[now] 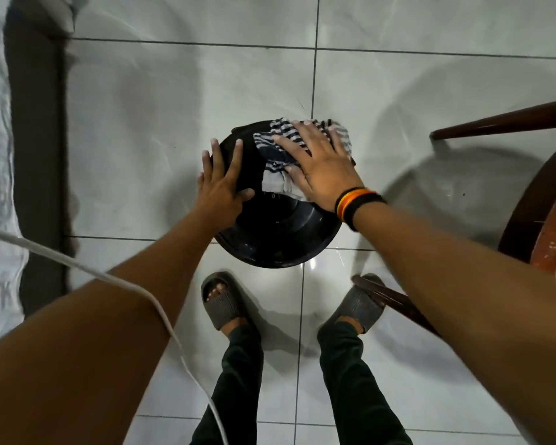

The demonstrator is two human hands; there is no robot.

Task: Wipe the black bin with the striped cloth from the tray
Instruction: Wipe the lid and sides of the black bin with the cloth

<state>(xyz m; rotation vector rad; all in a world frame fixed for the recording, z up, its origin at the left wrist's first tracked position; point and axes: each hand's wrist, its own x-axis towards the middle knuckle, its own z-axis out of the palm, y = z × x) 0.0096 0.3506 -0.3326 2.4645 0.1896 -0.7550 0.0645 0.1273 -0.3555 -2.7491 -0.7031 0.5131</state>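
Black bin [280, 232] sits on the tiles (upside down, looks like). Right hand [321, 175] presses the striped cloth [272, 141] onto it, fingers spread flat. Left hand [222, 184] rests just beside the cloth, fingers apart.

Both forearms are bare; no sleeves are visible. The right hand [318, 168] carries a stack of wristbands [357, 205] at the wrist: black bands with yellow, orange and red ones between them. The left hand [222, 184] wears nothing. Dark trousers [350, 380] with narrow legs reach the ankles. Grey open-toed slide sandals [223, 303] with ribbed upper straps are on both feet.
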